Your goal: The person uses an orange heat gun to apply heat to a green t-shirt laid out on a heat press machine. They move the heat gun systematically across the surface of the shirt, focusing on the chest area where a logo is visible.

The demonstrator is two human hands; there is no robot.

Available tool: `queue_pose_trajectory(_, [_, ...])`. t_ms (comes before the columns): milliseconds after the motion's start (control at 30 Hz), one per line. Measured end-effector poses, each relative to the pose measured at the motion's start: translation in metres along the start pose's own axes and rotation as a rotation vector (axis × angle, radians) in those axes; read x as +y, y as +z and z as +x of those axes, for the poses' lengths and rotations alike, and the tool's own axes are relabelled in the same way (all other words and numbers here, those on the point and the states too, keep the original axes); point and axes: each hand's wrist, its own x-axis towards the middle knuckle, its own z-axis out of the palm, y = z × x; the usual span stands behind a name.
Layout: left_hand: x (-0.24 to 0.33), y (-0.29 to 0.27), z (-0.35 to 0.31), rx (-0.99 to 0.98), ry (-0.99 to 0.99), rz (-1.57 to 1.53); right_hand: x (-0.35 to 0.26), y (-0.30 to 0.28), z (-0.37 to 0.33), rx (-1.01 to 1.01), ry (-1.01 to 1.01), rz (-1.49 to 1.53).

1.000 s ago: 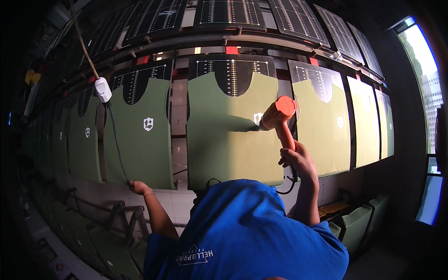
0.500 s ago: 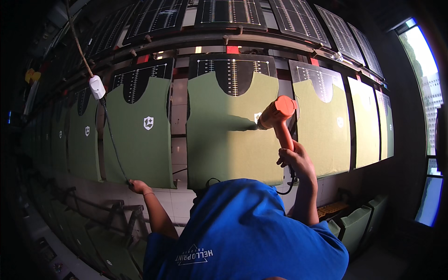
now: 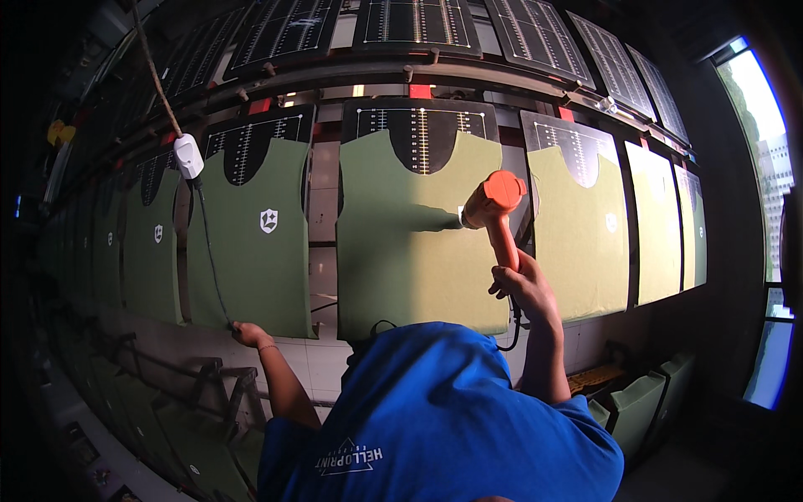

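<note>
My right hand (image 3: pixel 529 289) is wrapped round the handle of an orange heat gun (image 3: pixel 500 197). Its nozzle points left and down at the middle green shirt panel (image 3: pixel 376 251), over a white print that it mostly covers. Whether the nozzle touches the cloth I cannot tell. A dark shadow of the gun falls on the panel. Low on the left, my left hand (image 3: pixel 248 335) grips a black power cable (image 3: pixel 211 259). That cable runs up to a white socket connector (image 3: pixel 188 156), which hangs from a brown cord.
More green panels lie on black printing boards in a row, including one with a white shield (image 3: pixel 268 221) on the left and one on the right (image 3: pixel 579 243). Beyond a metal rail (image 3: pixel 335 77) stand bare marked boards (image 3: pixel 416 25). Further panels (image 3: pixel 640 402) sit behind me.
The heat gun and my right hand have shifted slightly left. The white connector and its cord have swung a little to the right. My left hand keeps its place on the cable.
</note>
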Motion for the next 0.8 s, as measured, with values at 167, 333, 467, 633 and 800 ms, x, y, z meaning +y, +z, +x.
queue_pose_trajectory(167, [0.001,0.001,0.000,0.001,-0.015,-0.034,0.003,-0.002,0.007,-0.035,-0.003,0.040])
queue_pose_trajectory(333, [0.003,0.001,-0.004,-0.005,-0.021,-0.033,0.002,-0.004,0.013,-0.057,0.014,0.027])
queue_pose_trajectory(467, [0.003,0.001,-0.006,-0.017,-0.013,-0.027,0.000,0.000,0.014,-0.047,0.011,0.014])
queue_pose_trajectory(633, [-0.010,0.000,0.010,-0.001,0.000,0.006,-0.001,0.001,0.018,-0.066,-0.005,-0.018])
queue_pose_trajectory(800, [-0.010,0.003,0.005,0.015,-0.015,-0.003,-0.006,0.001,0.026,-0.054,-0.026,-0.014])
